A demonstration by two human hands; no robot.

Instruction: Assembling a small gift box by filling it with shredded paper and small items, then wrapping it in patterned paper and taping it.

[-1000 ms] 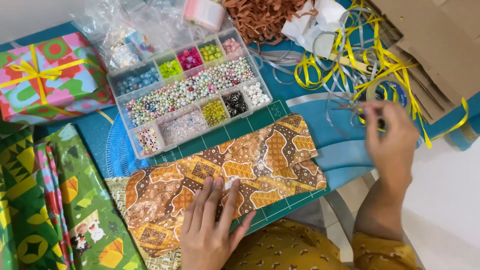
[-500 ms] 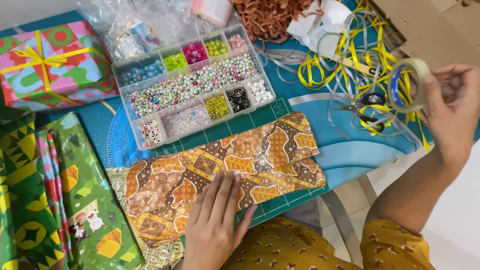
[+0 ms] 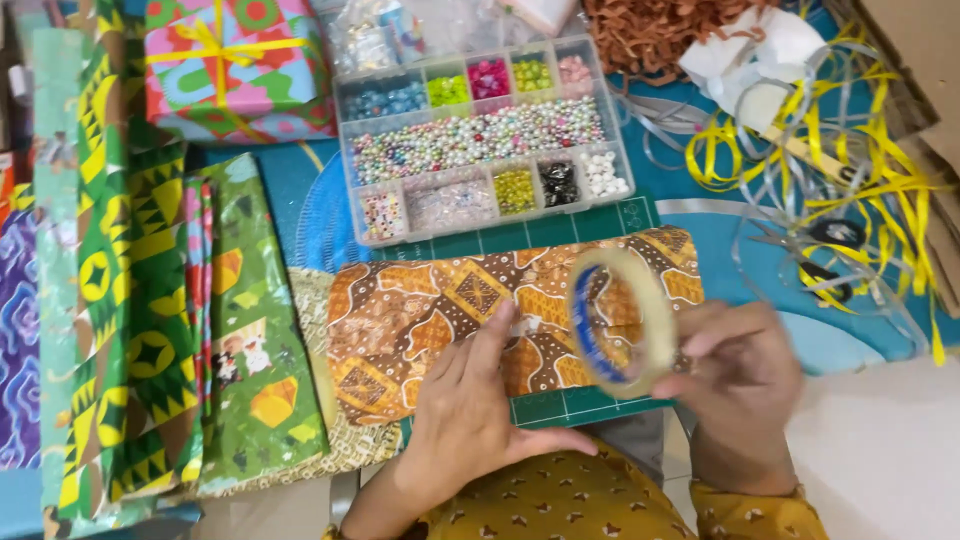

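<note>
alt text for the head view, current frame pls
The right hand holds up a roll of clear tape while the left hand presses on a brown batik-wrapped package on a green cutting mat. Behind it are a clear bead organizer, wrapped gifts and tangled yellow ribbon.

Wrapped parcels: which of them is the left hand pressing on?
The brown patterned parcel on the green cutting mat; the left hand lies flat on it. The pink ribboned parcel and green wrapped ones lie untouched.

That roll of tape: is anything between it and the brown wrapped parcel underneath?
Nothing visible. The right hand holds the tape roll just above the brown patterned parcel, and the left hand presses on the wrapping beside it.
</note>
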